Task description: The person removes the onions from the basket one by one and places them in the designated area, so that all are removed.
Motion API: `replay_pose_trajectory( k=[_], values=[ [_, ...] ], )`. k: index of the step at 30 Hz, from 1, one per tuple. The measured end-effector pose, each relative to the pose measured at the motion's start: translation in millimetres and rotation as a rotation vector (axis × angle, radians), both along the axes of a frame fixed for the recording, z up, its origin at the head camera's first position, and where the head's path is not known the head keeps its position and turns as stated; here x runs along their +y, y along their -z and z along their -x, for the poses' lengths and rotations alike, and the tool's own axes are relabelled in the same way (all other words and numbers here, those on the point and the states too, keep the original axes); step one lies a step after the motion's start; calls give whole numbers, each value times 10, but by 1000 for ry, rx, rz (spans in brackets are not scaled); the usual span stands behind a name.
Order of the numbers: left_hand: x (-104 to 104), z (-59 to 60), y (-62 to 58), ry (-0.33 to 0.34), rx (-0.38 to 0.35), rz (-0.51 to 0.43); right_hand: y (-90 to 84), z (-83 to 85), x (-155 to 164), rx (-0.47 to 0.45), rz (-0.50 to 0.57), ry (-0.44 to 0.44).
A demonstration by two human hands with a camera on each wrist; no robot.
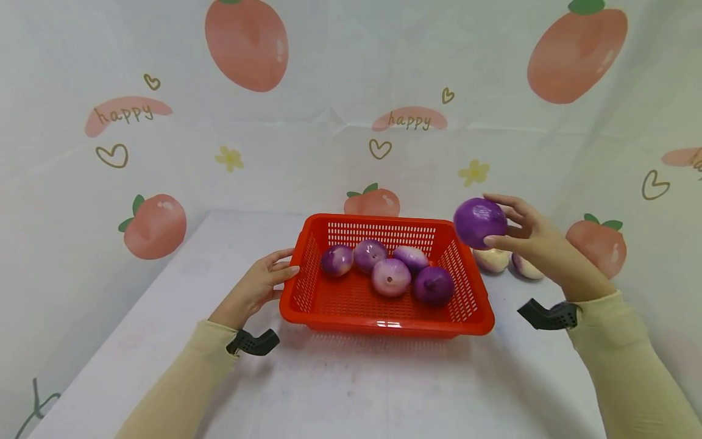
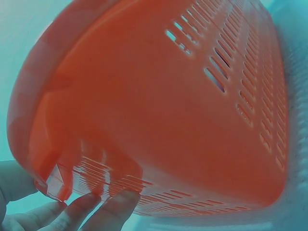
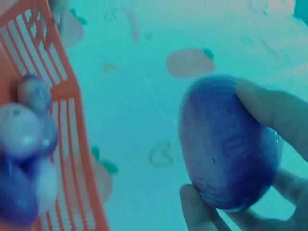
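Observation:
A purple onion point(image 1: 479, 224) is pinched between the thumb and fingers of my right hand point(image 1: 529, 235), raised near the right end of a red plastic basket point(image 1: 329, 319). Inside the basket lie several purple and purple-white onions point(image 1: 390, 277), grouped from the middle to the right. My left hand point(image 1: 258, 285) grips the basket's left end, thumb on the rim and fingers below it. From the left wrist, those fingers point(image 2: 113, 209) show against the slotted wall. In the right wrist view, the held onion point(image 3: 226, 144) is apart from the basket wall.
Two pale, roundish vegetables, one nearer point(image 1: 493, 260) and one farther right point(image 1: 526, 266), lie on the white table point(image 1: 351, 390) behind my right hand. A white cloth point(image 1: 307, 152) printed with fruit and hearts hangs behind the table. Each wrist carries a black mount point(image 1: 548, 315).

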State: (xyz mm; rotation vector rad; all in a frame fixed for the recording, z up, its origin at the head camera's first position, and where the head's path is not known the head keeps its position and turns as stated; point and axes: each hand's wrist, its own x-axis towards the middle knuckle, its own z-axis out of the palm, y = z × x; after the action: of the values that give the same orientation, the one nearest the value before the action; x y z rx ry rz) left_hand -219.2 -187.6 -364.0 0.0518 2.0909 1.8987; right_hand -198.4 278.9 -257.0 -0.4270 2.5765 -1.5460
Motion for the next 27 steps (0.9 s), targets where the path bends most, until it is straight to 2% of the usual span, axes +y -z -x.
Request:
replay_pose_trajectory(
  k=[4,10,17,25,27],
  values=[
    [0,-10,-4,-5,-8,0,199,-78,306,-30,34,123],
    [-4,-18,-12,-4,-15,3,654,-107,573,-24,116,181],
    [-3,-23,-13,-5,-8,9,1058,-76,645,-77,13,224],
    [7,-14,-7,-5,-1,-3,1325,21,725,-150,-55,213],
    [7,-11,-12,-5,-1,-1,1368,46,745,-168,-109,217]
  ],
)
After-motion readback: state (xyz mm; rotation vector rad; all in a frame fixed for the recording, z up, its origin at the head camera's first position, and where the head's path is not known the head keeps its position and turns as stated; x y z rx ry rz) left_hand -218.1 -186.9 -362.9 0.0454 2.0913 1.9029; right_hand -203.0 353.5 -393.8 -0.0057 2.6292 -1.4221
